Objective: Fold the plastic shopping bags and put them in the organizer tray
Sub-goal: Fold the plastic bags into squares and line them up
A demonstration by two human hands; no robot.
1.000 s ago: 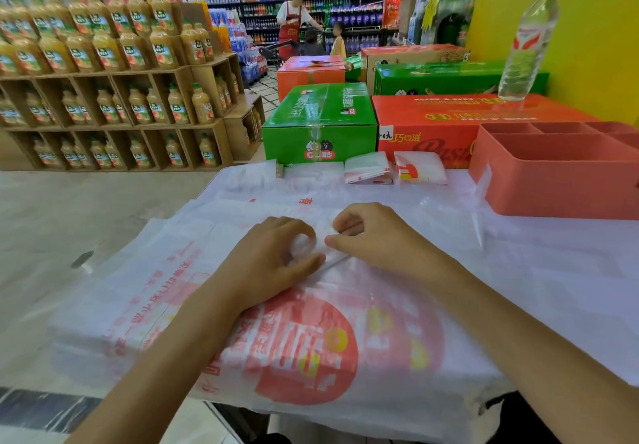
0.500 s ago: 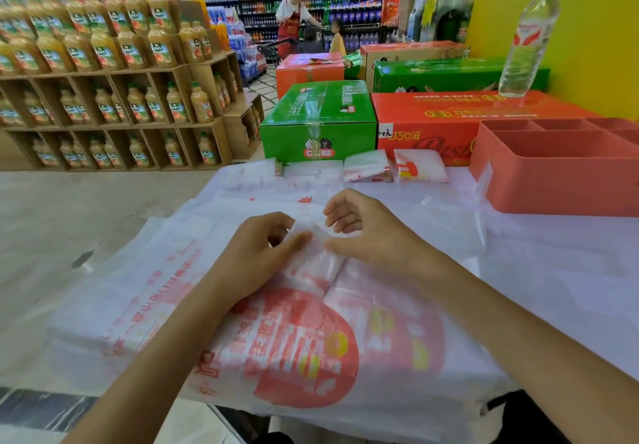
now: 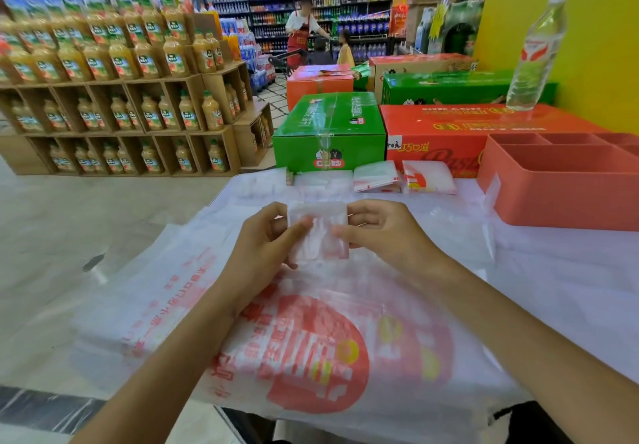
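Note:
A small folded white plastic bag (image 3: 316,232) is held upright between both hands above the table. My left hand (image 3: 262,250) pinches its left edge and my right hand (image 3: 383,232) pinches its right edge. Beneath them lies a stack of flat white shopping bags (image 3: 311,350) with red and yellow print. Several folded bags lie in a row at the table's far edge, among them one (image 3: 375,176) and another (image 3: 428,178). The coral organizer tray (image 3: 560,198) with several compartments stands at the right, nothing visible inside it.
Green (image 3: 328,132) and red (image 3: 460,132) cartons stand behind the table; a water bottle (image 3: 534,56) rests on the red one. Juice-bottle shelves (image 3: 114,80) fill the left. People stand in the far aisle. A yellow wall (image 3: 594,28) is at the right.
Both hands were pressing a fold against the bag stack; they have since lifted the small folded bag off the stack and hold it upright between them.

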